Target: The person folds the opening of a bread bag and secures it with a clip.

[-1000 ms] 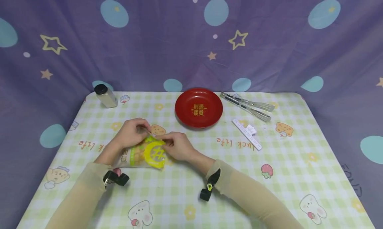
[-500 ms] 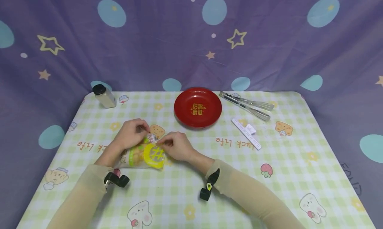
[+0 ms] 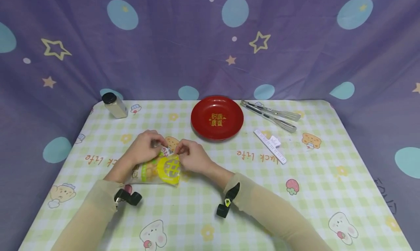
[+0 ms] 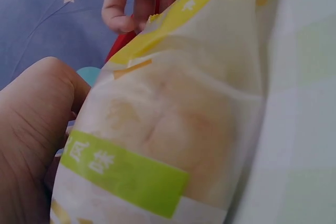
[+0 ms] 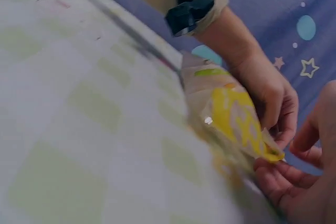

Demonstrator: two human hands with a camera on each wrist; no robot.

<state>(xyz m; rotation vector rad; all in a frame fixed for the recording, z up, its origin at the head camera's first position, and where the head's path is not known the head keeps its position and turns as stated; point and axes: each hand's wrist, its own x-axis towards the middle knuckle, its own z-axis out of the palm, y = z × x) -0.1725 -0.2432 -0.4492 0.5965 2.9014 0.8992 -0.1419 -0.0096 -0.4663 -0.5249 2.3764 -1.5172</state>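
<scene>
A see-through food bag [image 3: 152, 171] with yellow and green print lies at the left of the table, pale bread-like pieces showing inside it in the left wrist view. My left hand [image 3: 146, 146] grips the bag's far edge, its fingertips partly hidden behind the film. At the bag's right corner, my right hand [image 3: 193, 156] has its fingers curled, the fingertips right at the edge. Between the two hands a small patch with pink and white print shows at the bag's edge. In the right wrist view the yellow corner [image 5: 275, 156] sits between the right hand's fingertips.
Behind the hands stands a red plate [image 3: 205, 125] with gold characters. Metal tongs [image 3: 272, 116] and a white bag clip [image 3: 270, 147] lie to its right. A black-lidded jar [image 3: 115, 106] leans in view at the back left. A purple curtain [image 3: 147, 54] hangs behind the table.
My right hand has shifted slightly up and right along the bag's edge, its fingers drawing back a little. The left hand and the bag stay nearly in place.
</scene>
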